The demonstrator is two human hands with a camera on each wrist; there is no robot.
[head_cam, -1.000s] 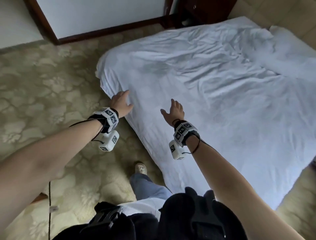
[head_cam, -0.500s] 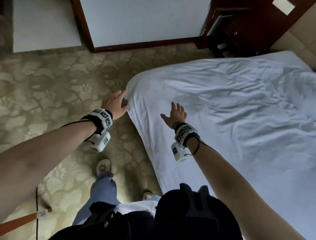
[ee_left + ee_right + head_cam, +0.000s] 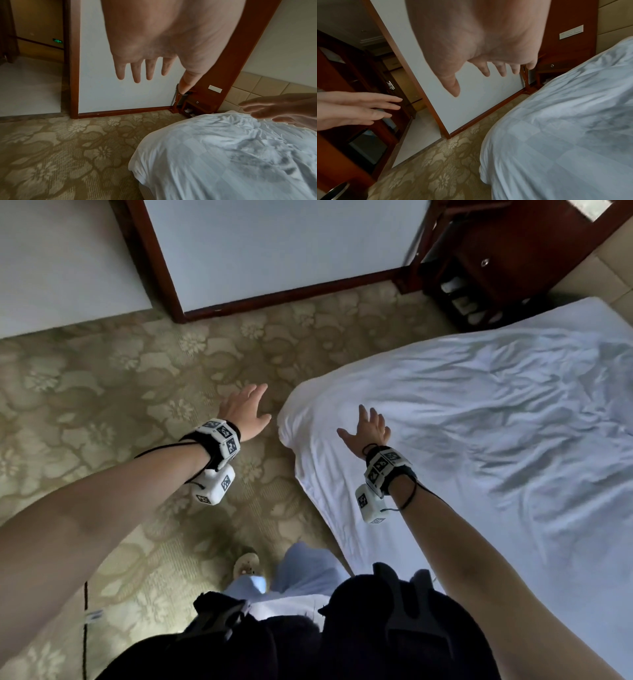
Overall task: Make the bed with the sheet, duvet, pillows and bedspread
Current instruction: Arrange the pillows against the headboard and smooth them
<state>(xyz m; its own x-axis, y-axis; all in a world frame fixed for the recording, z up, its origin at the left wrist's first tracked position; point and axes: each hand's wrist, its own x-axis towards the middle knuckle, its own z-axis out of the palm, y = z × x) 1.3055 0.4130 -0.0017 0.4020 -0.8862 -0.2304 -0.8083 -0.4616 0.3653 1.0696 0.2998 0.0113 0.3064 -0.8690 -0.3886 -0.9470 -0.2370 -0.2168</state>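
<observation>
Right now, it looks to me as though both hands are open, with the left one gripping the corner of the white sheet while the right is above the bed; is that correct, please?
Not quite: the left hand grips nothing. The head view shows it open over the carpet, beside the corner of the white sheet and apart from it. The right hand is indeed open above the bed.

Bed (image 3: 479, 440) under and right of right hand (image 3: 368, 429); carpet (image 3: 102, 405) below left hand (image 3: 245, 412), just left of bed corner; nightstand (image 3: 496, 268) beyond, ahead-right.
</observation>
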